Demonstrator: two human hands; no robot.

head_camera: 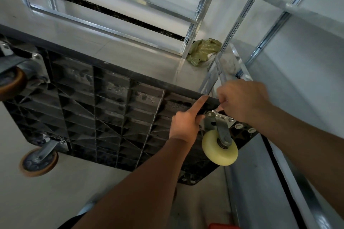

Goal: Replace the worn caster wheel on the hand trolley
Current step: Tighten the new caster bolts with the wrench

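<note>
Smooth cream wheel (220,149), ribbed black trolley underside (104,113), possibly plastic.

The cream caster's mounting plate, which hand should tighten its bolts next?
Probably the right hand: it already grips a small metal tool at the mounting plate, while the left hand steadies it.

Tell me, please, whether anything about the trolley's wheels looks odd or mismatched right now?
Yes. The caster by the hands has a pale yellow wheel, while the two casters at the left have brown ones, so it does not match. The trolley also lies flipped, ribbed underside showing.
</note>
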